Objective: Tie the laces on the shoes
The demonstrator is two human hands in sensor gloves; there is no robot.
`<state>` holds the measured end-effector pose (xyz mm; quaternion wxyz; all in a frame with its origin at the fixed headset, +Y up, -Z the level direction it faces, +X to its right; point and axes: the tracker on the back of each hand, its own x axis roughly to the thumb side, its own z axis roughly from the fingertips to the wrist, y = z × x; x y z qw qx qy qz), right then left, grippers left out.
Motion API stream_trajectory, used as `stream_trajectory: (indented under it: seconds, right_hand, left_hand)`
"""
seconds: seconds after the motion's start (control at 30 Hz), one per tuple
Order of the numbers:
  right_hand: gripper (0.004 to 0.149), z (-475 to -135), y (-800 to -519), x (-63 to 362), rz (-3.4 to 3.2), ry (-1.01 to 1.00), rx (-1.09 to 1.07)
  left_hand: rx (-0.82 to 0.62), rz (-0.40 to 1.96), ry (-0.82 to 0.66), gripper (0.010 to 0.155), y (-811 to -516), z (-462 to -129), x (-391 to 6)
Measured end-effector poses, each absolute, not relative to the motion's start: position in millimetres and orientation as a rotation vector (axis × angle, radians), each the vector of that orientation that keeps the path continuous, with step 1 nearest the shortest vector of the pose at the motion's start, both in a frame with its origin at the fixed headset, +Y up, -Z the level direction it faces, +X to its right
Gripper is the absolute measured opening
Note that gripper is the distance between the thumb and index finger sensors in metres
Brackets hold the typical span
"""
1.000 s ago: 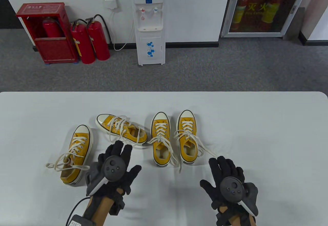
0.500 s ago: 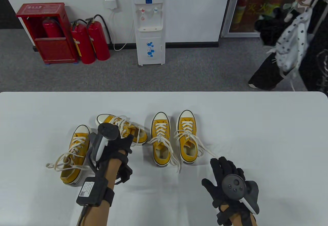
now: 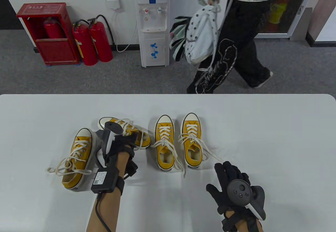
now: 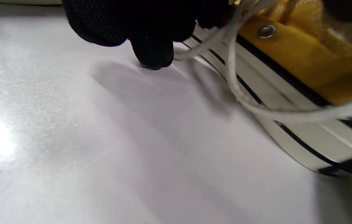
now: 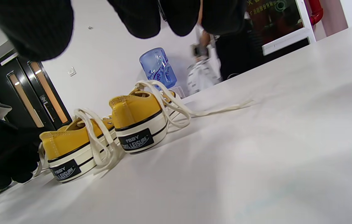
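Note:
Several yellow sneakers with white laces lie on the white table [image 3: 262,127]. The leftmost shoe [image 3: 77,158] has loose laces. My left hand [image 3: 130,142] reaches onto the heel end of the tilted shoe [image 3: 116,125]. In the left wrist view its fingers [image 4: 151,46] curl down against that shoe's sole side [image 4: 303,62], a loose lace [image 4: 235,81] beside them, and another gloved part lies over the shoe's top. Two more shoes [image 3: 164,142] [image 3: 191,137] stand side by side. My right hand [image 3: 225,174] lies open and empty with its fingers spread, near the rightmost shoe's lace end [image 3: 219,159].
A person [image 3: 236,37] with a white spotted bag walks past just beyond the table's far edge. A water dispenser [image 3: 153,24] and red fire extinguishers [image 3: 92,42] stand by the back wall. The right wrist view shows two shoe heels [image 5: 138,124] [image 5: 67,152].
My left hand moved forward from the table's front onto the tilted shoe and turned on its side. My right hand barely moved. A person walked in from the right behind the table.

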<state>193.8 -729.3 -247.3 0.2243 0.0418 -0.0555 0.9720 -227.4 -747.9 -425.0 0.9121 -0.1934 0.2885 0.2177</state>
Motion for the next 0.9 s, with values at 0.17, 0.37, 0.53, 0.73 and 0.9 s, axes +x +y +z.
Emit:
stream_trajectory:
  seconds: [0.17, 0.37, 0.53, 0.73, 0.9]
  right_hand:
    - [0.082, -248, -731, 193, 2.679, -0.128, 0.114]
    - [0.081, -248, -732, 192, 2.672, -0.115, 0.122]
    - [0.081, -249, -734, 192, 2.661, -0.096, 0.125]
    - [0.081, -249, -734, 192, 2.655, -0.088, 0.127]
    - [0.081, -249, -734, 192, 2.652, -0.092, 0.135]
  left_hand:
    - [-0.434, 0.582, 0.613, 0.056, -753, -423, -232]
    - [-0.425, 0.759, 0.641, 0.043, -759, -424, -240]
    - [-0.401, 0.765, 0.636, 0.041, -759, -426, -242]
    - [-0.358, 0.847, 0.637, 0.037, -759, -423, -247]
    - [-0.300, 0.885, 0.613, 0.036, -755, -420, -254]
